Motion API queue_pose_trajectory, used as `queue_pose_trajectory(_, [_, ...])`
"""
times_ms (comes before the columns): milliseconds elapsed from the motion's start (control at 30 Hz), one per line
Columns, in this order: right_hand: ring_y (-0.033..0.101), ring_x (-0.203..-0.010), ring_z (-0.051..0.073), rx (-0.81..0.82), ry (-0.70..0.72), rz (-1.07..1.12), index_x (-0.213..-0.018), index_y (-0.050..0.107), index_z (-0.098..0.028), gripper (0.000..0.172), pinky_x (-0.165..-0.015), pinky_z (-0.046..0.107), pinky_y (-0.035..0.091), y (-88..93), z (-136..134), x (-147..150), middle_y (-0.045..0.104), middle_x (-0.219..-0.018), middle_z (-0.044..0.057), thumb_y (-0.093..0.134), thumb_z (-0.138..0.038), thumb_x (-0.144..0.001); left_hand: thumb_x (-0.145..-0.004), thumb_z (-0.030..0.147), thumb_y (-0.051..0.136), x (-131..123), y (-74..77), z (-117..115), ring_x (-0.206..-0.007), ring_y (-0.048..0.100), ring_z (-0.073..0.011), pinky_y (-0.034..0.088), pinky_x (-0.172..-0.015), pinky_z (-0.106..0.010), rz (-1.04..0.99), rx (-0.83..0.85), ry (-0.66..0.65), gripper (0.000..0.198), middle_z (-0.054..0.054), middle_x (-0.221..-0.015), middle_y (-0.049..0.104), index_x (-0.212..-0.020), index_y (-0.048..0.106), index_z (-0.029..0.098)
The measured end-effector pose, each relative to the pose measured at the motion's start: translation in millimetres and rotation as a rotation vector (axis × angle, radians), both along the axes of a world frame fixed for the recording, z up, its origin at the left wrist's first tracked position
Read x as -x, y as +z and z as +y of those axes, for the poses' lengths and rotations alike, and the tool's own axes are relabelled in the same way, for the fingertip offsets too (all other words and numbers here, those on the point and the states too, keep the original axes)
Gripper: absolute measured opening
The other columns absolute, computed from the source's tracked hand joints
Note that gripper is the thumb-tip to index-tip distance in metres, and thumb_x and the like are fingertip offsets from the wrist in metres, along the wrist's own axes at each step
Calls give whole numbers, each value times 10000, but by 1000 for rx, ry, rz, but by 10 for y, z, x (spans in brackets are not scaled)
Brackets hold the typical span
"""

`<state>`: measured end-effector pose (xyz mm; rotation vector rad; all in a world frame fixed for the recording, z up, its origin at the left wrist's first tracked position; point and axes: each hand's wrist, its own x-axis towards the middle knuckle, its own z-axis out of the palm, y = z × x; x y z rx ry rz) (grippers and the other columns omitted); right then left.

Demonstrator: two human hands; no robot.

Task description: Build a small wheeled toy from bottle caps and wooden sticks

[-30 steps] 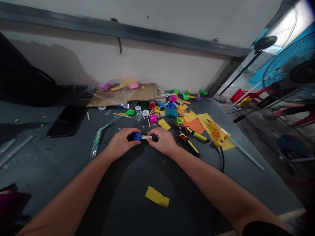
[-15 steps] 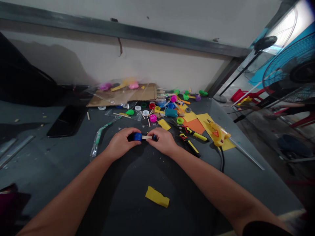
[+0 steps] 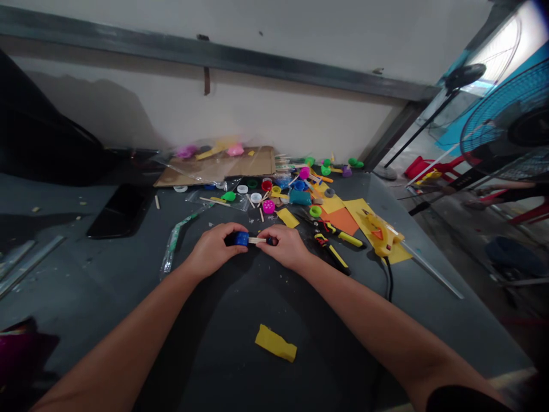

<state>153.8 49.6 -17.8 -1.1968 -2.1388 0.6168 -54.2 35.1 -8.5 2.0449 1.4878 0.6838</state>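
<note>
Between the thumb and fingers of my left hand (image 3: 213, 247) is a round blue bottle cap (image 3: 241, 238), gripped at its left side. A pale wooden stick (image 3: 254, 240) runs from the cap toward the right. My right hand (image 3: 283, 246) pinches the stick's other end, where a small dark blue piece partly shows under the fingers. Both hands are closed and stay just above the grey table (image 3: 223, 355). A torn yellow strip (image 3: 275, 343) lies nearer to me, below the hands.
Pliers (image 3: 332, 249) with yellow-black handles and a yellow glue gun (image 3: 381, 234) with a cord lie to the right. Coloured caps (image 3: 269, 206) and sticks are scattered behind the hands, before a cardboard sheet (image 3: 253, 163). A black phone (image 3: 118, 212) lies left. A fan (image 3: 510, 120) stands at right.
The hands keep the same hold on the cap and stick. The whole view has shifted slightly, with things on the table appearing a little further right.
</note>
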Motion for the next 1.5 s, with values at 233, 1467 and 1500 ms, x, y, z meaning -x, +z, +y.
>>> queue_pose_trajectory(233, [489, -582, 94, 34, -7, 8, -790, 701, -190, 63, -564, 219, 351, 20, 5, 2, 624, -677, -17, 681, -189, -730, -726, 346, 674, -30, 8, -15, -933, 603, -217, 454, -815, -351, 3, 8, 23, 313, -15, -1011, 666, -1025, 625, 266])
queue_pose_trajectory(1467, [439, -560, 90, 56, -73, 120, -777, 638, -194, 65, -529, 216, 342, 37, -18, -62, 599, -698, -20, 636, -233, -725, -747, 304, 600, -32, 47, -39, -937, 595, -207, 467, -854, -360, -39, 14, -35, 300, -30, -1028, 647, -1040, 592, 240])
queue_pose_trajectory(1500, [435, -557, 89, 58, -75, 131, -776, 638, -194, 65, -526, 215, 341, 37, -18, -62, 599, -700, -20, 639, -230, -722, -748, 296, 598, -32, 43, -41, -940, 593, -206, 466, -850, -354, -35, -2, -35, 302, -29, -1036, 643, -1044, 588, 240])
